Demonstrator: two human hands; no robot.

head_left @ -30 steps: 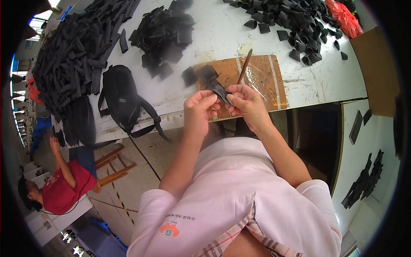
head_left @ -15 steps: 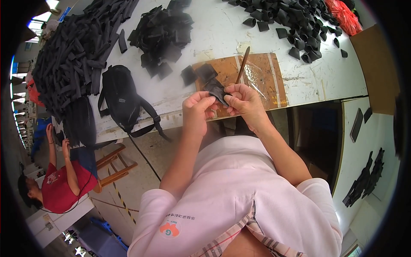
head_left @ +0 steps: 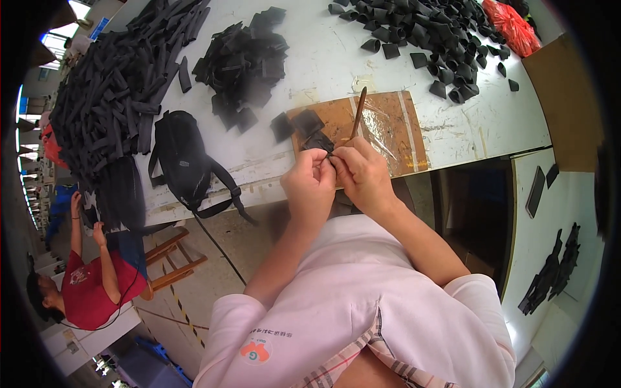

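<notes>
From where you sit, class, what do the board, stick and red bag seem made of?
Board: perhaps wood or fibreboard; flat, brown, glossy in patches. Stick: possibly wood, by its brown colour; finish unclear. Red bag: probably thin plastic, crinkled and shiny.

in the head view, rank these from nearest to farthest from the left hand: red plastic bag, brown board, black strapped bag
1. Brown board: just ahead of the left hand and to its right.
2. Black strapped bag: off to the left, near the table edge.
3. Red plastic bag: at the far right.
</notes>
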